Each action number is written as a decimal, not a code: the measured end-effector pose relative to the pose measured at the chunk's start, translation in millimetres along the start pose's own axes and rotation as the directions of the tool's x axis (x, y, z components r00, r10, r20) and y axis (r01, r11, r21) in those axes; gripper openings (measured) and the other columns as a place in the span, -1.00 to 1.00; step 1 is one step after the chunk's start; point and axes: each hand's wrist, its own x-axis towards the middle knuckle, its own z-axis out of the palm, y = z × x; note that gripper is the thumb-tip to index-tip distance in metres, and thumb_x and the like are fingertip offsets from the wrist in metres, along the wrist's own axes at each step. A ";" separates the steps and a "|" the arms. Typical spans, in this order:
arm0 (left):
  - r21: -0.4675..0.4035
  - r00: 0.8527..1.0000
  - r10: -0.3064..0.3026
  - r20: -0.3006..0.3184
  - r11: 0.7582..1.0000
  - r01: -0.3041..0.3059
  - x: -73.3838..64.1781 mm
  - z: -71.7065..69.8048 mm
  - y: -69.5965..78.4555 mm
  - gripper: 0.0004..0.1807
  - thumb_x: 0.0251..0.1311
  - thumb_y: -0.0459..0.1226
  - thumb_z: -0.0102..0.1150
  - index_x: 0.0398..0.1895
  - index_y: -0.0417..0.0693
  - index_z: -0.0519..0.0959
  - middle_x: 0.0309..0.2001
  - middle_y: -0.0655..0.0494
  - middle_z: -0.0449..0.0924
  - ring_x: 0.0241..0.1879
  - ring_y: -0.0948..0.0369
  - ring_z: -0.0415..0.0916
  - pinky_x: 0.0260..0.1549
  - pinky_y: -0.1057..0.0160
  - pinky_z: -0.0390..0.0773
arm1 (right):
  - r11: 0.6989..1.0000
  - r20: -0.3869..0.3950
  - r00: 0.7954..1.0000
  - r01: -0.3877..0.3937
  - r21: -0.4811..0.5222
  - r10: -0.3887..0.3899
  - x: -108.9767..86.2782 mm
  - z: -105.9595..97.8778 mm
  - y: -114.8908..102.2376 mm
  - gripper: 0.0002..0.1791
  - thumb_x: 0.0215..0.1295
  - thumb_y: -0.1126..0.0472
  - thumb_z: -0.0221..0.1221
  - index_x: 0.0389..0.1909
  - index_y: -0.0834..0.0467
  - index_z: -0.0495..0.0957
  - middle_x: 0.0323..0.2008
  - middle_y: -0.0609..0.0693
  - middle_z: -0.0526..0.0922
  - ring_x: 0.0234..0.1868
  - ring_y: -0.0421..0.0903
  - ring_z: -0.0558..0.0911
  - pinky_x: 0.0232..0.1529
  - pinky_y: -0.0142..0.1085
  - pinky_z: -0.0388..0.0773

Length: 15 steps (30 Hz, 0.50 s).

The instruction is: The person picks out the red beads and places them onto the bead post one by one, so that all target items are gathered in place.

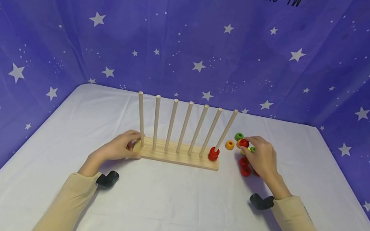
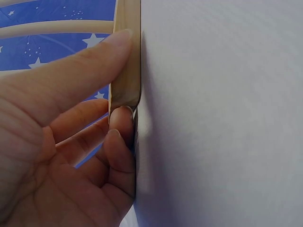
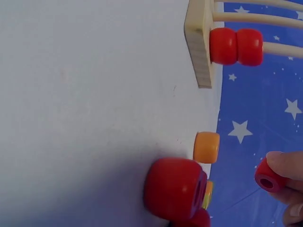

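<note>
A wooden base [image 1: 170,156] with several upright pegs stands on the white-covered table. My left hand [image 1: 116,148] grips its left end, the thumb along the front edge and the other fingers curled at the end, as the left wrist view shows. Two red beads [image 1: 213,154] are stacked on the rightmost peg. Right of the base, my right hand [image 1: 263,159] pinches a red bead [image 3: 268,176] between thumb and fingers, its hole facing the right wrist camera. That held bead is above the loose beads, which the hand partly covers in the head view.
Loose beads lie right of the base: an orange bead [image 1: 229,145], a green bead [image 1: 239,136] and several red ones, including a red bead [image 1: 245,171] nearer the front. A purple star-patterned curtain [image 1: 203,44] surrounds the table [image 1: 168,211] at the back and sides.
</note>
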 end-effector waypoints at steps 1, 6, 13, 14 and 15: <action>0.000 1.000 0.002 0.001 1.000 -0.002 0.2 -0.4 0.3 -0.19 -0.01 -0.27 0.35 0.29 -0.43 0.24 0.18 -0.27 0.31 -0.36 0.23 0.34 -0.42 0.42 0.37 | 1.000 -0.010 1.000 0.007 0.004 -0.007 0.2 -0.5 -0.8 -0.66 -0.02 0.23 0.38 -0.19 0.27 0.65 -0.20 0.23 0.69 -0.24 0.17 0.66 -0.33 0.02 0.59; 0.003 1.000 0.000 0.005 1.000 0.000 -0.5 -1.4 1.4 -0.20 0.00 -0.26 0.35 0.29 -0.42 0.25 0.19 -0.25 0.32 -0.35 0.22 0.33 -0.41 0.40 0.37 | 0.999 -0.059 0.998 0.033 0.025 -0.032 0.8 -4.1 -6.5 -0.63 -0.04 0.22 0.40 -0.18 0.29 0.64 -0.21 0.22 0.69 -0.23 0.17 0.67 -0.29 0.01 0.60; 0.013 1.000 0.001 0.008 1.000 -0.001 -1.6 -1.7 0.5 -0.20 0.01 -0.26 0.34 0.29 -0.43 0.23 0.22 -0.28 0.29 -0.34 0.22 0.34 -0.40 0.40 0.37 | 0.993 -0.190 0.977 0.105 0.051 -0.094 2.1 -7.6 -14.3 -0.65 -0.04 0.28 0.39 -0.18 0.28 0.64 -0.23 0.19 0.69 -0.43 0.06 0.62 -0.45 -0.11 0.55; 0.014 1.000 0.002 0.007 1.000 -0.002 -1.3 -1.7 0.2 -0.20 0.01 -0.26 0.35 0.29 -0.43 0.24 0.21 -0.28 0.29 -0.34 0.22 0.34 -0.41 0.40 0.37 | 0.992 -0.205 0.973 0.116 0.054 -0.102 2.5 -8.1 -15.2 -0.65 -0.05 0.28 0.40 -0.18 0.28 0.64 -0.24 0.19 0.69 -0.47 0.04 0.60 -0.47 -0.15 0.53; 0.014 1.000 0.003 0.005 1.000 -0.003 -1.0 -1.6 0.0 -0.20 0.01 -0.25 0.35 0.29 -0.43 0.24 0.21 -0.28 0.29 -0.34 0.22 0.34 -0.41 0.40 0.36 | 0.991 -0.219 0.970 0.124 0.056 -0.109 2.8 -8.8 -16.3 -0.65 -0.05 0.29 0.40 -0.17 0.28 0.64 -0.24 0.18 0.69 -0.50 0.00 0.56 -0.50 -0.20 0.51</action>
